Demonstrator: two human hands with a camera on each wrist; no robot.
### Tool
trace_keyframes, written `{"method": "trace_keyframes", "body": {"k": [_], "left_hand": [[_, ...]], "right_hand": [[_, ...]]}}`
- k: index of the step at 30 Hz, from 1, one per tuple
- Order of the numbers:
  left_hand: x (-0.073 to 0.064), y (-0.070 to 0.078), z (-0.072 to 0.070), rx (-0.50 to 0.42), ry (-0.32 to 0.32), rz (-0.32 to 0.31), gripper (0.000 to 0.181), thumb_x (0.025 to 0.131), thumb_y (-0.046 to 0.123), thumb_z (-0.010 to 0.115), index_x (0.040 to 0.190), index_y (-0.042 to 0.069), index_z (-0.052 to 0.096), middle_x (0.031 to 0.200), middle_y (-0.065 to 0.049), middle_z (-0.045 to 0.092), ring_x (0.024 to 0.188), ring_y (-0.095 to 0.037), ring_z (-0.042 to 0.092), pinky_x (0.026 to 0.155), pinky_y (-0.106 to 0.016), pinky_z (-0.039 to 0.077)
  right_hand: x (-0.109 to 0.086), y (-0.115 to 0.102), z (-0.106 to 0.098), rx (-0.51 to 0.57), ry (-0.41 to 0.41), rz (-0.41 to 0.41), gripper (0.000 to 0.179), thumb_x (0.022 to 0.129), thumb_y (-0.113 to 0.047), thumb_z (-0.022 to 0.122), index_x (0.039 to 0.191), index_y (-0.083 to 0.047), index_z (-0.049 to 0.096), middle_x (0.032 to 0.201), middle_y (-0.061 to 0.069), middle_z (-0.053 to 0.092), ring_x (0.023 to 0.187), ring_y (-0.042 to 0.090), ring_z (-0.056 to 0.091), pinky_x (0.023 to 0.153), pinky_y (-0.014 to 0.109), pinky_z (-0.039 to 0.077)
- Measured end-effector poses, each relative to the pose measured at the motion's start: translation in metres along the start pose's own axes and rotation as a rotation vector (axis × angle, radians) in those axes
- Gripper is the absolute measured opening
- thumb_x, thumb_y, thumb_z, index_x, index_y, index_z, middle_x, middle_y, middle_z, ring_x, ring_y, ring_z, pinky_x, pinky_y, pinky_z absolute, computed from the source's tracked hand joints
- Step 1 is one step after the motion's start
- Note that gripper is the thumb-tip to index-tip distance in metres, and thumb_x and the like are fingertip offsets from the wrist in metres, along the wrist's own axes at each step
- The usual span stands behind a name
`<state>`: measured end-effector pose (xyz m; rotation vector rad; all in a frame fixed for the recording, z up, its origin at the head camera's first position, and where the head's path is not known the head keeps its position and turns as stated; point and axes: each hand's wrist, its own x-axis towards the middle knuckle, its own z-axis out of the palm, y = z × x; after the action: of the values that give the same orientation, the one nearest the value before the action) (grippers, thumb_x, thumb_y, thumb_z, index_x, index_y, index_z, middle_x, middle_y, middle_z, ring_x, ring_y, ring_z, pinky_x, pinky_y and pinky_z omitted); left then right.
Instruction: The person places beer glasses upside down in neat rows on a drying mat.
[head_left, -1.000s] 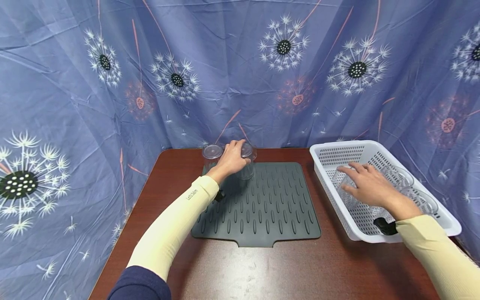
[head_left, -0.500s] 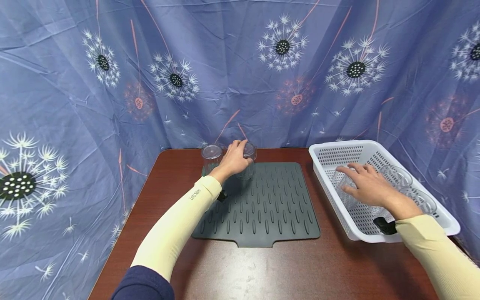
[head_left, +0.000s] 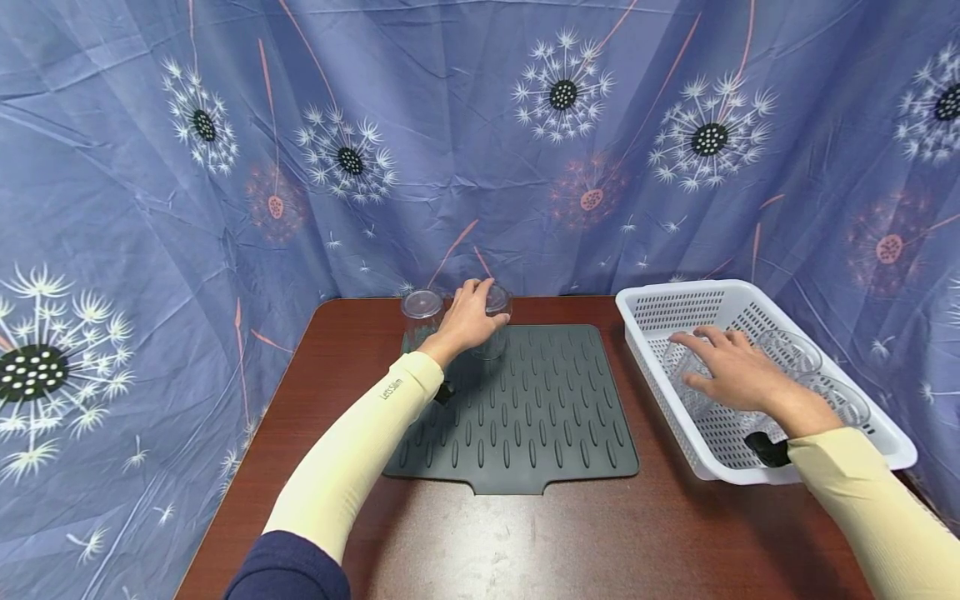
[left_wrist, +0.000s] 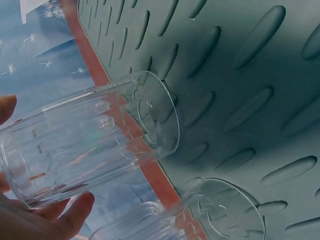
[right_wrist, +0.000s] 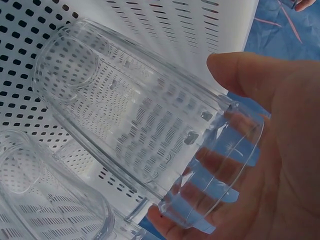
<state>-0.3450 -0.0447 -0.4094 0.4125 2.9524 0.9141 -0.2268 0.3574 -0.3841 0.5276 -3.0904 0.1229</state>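
Two-handed work w/ clear glassware on a brown table (head_left: 450, 550). The L hand (head_left: 465, 318) curves round the upper end of a glass (left_wrist: 90, 145) that stands mouth-down on a dk gray mat (head_left: 517, 417), approx. 12 o'clock on it; thumb & fingers flank the base, but whether they grip, can't tell. A 2nd glass (head_left: 422, 307), also inverted, stands just beside it at the mat's 11 o'clock. The R hand (head_left: 731, 367) is spread wide inside a white plastic basket (head_left: 742, 477), at 3 o'clock from the mat; its fingers pass behind the near end of a basket glass (right_wrist: 135, 110) at the basket's 9 o'clock, thumb apart from them; firm hold or not, can't tell. More glassware (head_left: 832, 400) sits toward 3 o'clock. Pale yellow sleeves (head_left: 360, 442) cover both forearms; a blue dandelion-print curtain (head_left: 465, 125) hangs at 12.
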Motion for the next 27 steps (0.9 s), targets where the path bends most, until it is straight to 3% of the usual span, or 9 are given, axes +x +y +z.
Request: {"method": "trace_keyframes", "body": {"k": [20, 23, 27], "left_hand": [[-0.0059, -0.0013, -0.0012, 0.004, 0.066, 0.021, 0.078, 0.095, 0.038, 0.07, 0.159, 0.024, 0.029, 0.164, -0.01, 0.022, 0.15, -0.031, 0.025, 0.109, -0.053, 0.041], [-0.0073, -0.002, -0.0009, 0.01, 0.067, 0.039, 0.078, 0.094, 0.037, 0.07, 0.159, 0.023, 0.03, 0.165, -0.01, 0.021, 0.151, -0.032, 0.023, 0.111, -0.054, 0.038], [-0.0076, -0.0031, 0.0002, 0.04, 0.048, 0.049, 0.073, 0.096, 0.04, 0.068, 0.158, 0.027, 0.033, 0.164, -0.009, 0.023, 0.149, -0.031, 0.027, 0.106, -0.054, 0.044]], "right_hand": [[0.003, -0.001, 0.0008, 0.027, 0.008, -0.013, 0.065, 0.093, -0.03, 0.07, 0.149, -0.015, 0.043, 0.144, 0.03, 0.041, 0.121, 0.06, 0.041, 0.088, 0.077, 0.039], [0.0022, -0.0001, 0.0009, 0.026, 0.012, -0.017, 0.064, 0.092, -0.029, 0.071, 0.148, -0.014, 0.043, 0.143, 0.031, 0.042, 0.12, 0.062, 0.042, 0.086, 0.078, 0.039], [0.0009, 0.0003, 0.0008, 0.023, 0.017, -0.023, 0.064, 0.091, -0.03, 0.072, 0.147, -0.013, 0.044, 0.14, 0.032, 0.042, 0.118, 0.064, 0.042, 0.085, 0.079, 0.039]]}}
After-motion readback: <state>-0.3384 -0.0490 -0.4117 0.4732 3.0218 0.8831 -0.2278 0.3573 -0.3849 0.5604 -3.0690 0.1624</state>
